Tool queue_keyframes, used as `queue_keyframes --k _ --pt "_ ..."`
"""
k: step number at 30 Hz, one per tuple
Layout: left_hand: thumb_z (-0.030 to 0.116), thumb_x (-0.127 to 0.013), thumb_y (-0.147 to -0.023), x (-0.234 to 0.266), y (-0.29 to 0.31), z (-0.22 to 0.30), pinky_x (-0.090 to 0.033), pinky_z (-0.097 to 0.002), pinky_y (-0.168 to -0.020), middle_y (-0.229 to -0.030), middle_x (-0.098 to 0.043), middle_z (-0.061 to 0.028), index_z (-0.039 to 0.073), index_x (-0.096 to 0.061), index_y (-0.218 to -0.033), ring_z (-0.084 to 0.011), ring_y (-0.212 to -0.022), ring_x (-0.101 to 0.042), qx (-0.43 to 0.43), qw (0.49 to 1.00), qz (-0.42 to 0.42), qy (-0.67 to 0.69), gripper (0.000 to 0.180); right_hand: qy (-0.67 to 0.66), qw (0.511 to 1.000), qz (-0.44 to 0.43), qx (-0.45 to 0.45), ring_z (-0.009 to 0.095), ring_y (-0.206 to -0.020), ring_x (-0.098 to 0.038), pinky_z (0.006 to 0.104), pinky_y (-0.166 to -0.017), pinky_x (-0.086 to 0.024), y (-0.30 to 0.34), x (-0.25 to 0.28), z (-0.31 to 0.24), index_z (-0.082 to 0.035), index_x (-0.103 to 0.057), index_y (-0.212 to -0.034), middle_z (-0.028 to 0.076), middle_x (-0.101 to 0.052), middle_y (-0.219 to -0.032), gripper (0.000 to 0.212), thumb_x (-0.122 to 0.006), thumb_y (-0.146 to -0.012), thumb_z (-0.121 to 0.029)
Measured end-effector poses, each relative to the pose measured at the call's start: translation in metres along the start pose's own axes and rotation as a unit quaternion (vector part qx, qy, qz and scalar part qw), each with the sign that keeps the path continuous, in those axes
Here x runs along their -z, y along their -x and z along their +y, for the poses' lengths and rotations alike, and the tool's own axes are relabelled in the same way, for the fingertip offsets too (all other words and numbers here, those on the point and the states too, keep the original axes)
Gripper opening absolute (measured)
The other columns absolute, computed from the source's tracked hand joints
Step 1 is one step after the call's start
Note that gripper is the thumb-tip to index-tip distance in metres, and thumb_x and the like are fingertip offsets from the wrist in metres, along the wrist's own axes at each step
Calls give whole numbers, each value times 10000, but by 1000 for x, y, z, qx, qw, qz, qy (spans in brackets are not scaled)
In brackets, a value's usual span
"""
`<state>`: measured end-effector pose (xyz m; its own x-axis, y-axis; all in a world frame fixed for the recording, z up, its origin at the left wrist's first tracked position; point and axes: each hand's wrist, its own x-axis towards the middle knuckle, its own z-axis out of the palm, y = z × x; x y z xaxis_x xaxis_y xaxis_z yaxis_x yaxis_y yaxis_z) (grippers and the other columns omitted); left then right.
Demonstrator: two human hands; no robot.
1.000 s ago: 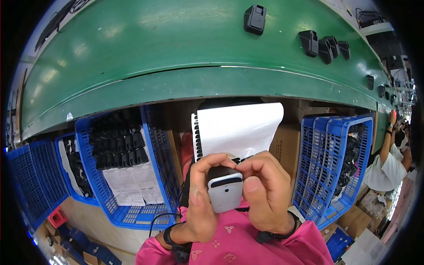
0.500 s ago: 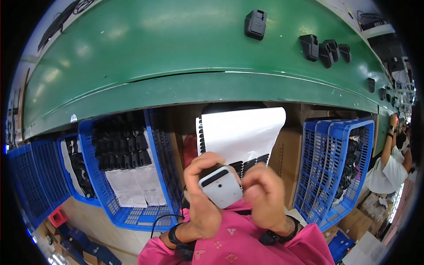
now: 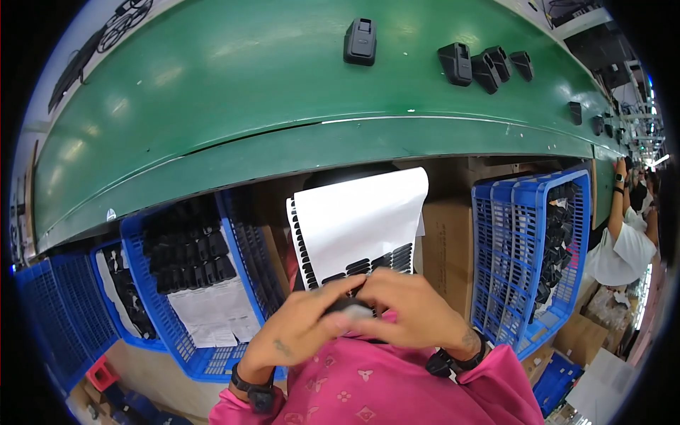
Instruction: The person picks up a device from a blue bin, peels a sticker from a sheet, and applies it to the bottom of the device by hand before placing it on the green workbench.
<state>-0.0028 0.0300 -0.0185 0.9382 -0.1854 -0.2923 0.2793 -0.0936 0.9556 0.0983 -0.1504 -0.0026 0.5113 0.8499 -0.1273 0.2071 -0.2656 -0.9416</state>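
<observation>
A small housing with a light-grey face and a dark edge (image 3: 352, 312) is between my two hands, mostly covered by the fingers. My left hand (image 3: 301, 329) closes round its left side, the thumb along the face. From the right, my right hand (image 3: 409, 310) closes over it, its fingertips meeting those of the left. Motion smears the fingertips and the piece. Just beyond my hands lies a white backing sheet (image 3: 361, 219), curled at its far end. Black elongated pads (image 3: 397, 258) sit in rows on its near part and along its left edge.
Several black charger-like housings (image 3: 361, 44) stand on the green bench (image 3: 234, 78). Blue crates of black parts flank me, one at left (image 3: 184, 340) and one at right (image 3: 506, 262). Beside the sheet is a cardboard box (image 3: 448, 262). A person (image 3: 620, 248) works at far right.
My hands have come together over the housing, hiding most of the light-grey face seen before. The right hand has moved left onto it. The bench and sheet have shifted left in view.
</observation>
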Motion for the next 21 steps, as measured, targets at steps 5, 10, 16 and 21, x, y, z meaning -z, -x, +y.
queue_keyframes --k 5,10,16,21 --pt "564 -341 -958 -10 -8 -17 -471 -253 -645 -985 -558 -105 1 -373 -1367 -189 -801 -573 22 916 140 375 697 245 922 298 -19 264 -813 -564 333 -703 -465 11 -28 39 39 -623 -1057 146 -559 -970 325 -696 -748 -28" --pt "614 -272 -949 -23 -17 -12 -466 -312 -711 -1054 -526 -131 -33 -292 -1381 -195 -914 -541 -32 862 207 462 779 308 911 274 -10 333 -983 -481 430 -846 -402 14 -57 53 17 -628 -1079 133 -541 -1031 382 -699 -704 6" --pt "669 -234 -923 -23 -21 -12 -460 -320 -710 -1050 -511 -150 -31 -293 -1374 -224 -899 -534 -57 846 220 483 835 299 907 289 61 305 -903 -518 398 -777 -432 14 -63 63 10 -649 -983 106 -570 -950 317 -716 -673 29" --pt "694 -214 -907 -23 -22 -10 -449 -331 -688 -1006 -506 -165 -37 -305 -1360 -230 -868 -519 -80 850 194 483 865 286 904 314 51 283 -860 -534 387 -738 -417 14 -67 63 -7 -644 -887 84 -580 -893 218 -731 -687 -11"
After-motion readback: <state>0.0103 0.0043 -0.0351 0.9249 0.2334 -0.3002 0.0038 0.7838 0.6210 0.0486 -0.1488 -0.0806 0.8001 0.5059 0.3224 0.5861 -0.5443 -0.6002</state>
